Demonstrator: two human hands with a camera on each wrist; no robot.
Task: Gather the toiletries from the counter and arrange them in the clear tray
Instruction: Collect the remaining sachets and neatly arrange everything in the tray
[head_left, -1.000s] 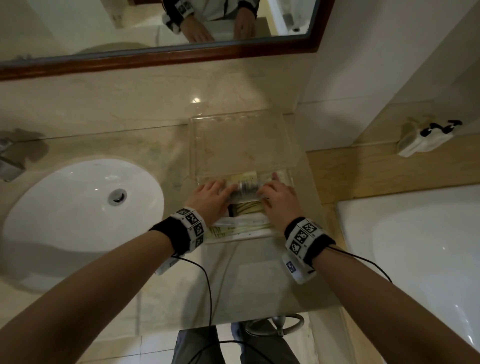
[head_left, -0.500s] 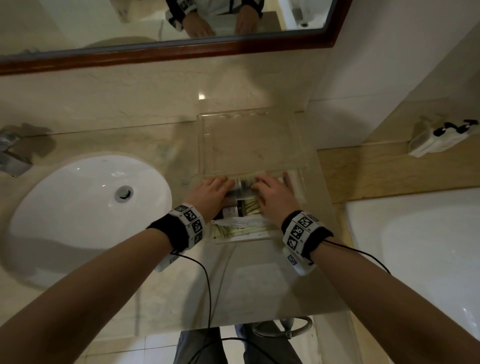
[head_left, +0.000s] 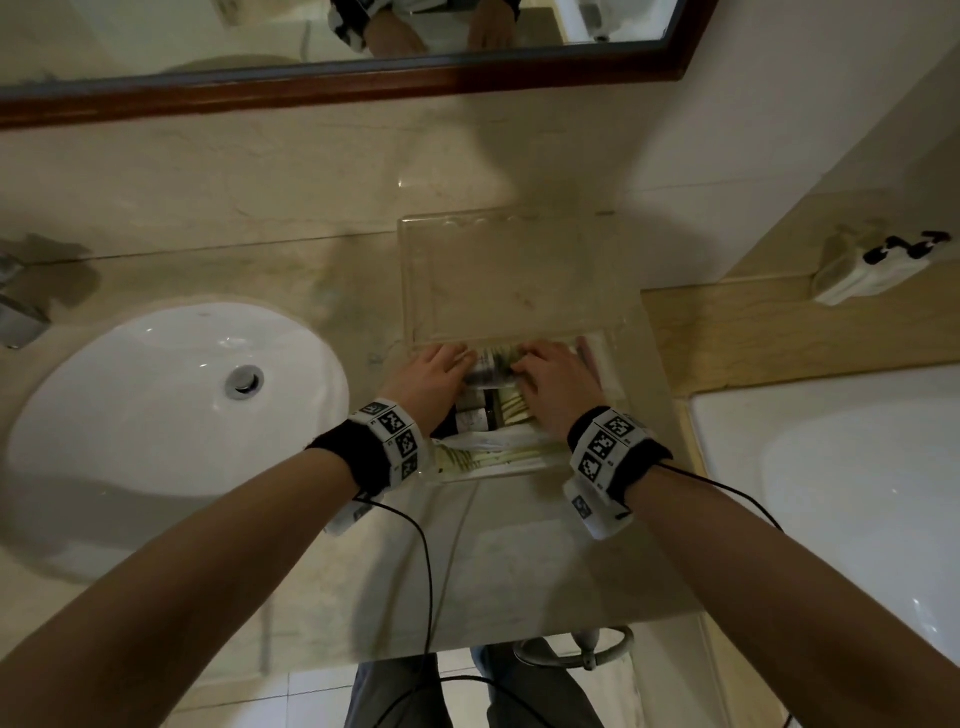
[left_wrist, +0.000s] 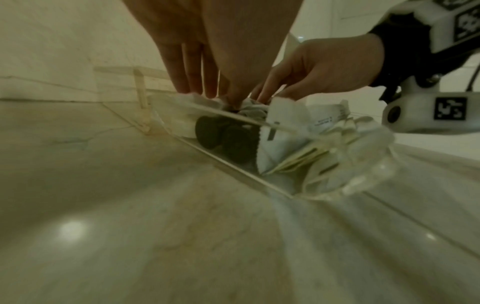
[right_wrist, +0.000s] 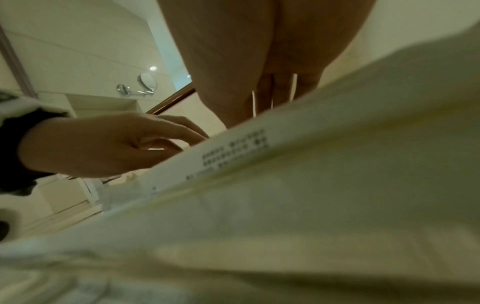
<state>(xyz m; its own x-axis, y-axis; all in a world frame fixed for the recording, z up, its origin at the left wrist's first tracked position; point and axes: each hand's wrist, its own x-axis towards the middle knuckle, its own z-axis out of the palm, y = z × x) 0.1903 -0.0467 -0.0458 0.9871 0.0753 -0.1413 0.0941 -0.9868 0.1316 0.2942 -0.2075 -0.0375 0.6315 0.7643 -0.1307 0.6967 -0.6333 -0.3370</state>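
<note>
- Small bottle (head_left: 485, 370) lying on its side in the near part of the clear tray (head_left: 511, 270), long axis running left-right between the two hands; which end is the cap cannot be told.
- Two more bottles (head_left: 474, 415) lying just nearer than it, long axes running near-far; the left wrist view is showing their dark round caps (left_wrist: 224, 138) facing the tray's left wall.
- Flat sachets (head_left: 493, 453) with green stripes lying along the tray's near edge, long axis left-right.
- Tray sitting on the bench (head_left: 311, 545), right of the sink (head_left: 156, 405), far edge at the back wall; its far part is holding nothing.
- Left hand (head_left: 431, 374) reaching palm down into the tray, fingers (left_wrist: 189, 67) pointing down and close together, tips touching the small bottle's left end and the wrappers; a real grip cannot be told.
- Right hand (head_left: 558, 379) coming in palm down from the right, fingers (left_wrist: 270, 88) bent, tips at the bottle's right end.
- Head view is giving the layout, but the fingertips are hidden there.
- Left wrist view is showing both hands' tips meeting above the caps.
- Right wrist view is mostly blocked by a blurred white sachet (right_wrist: 285, 185) with small print; behind it the left hand (right_wrist: 103, 144), fingers loosely bent.
</note>
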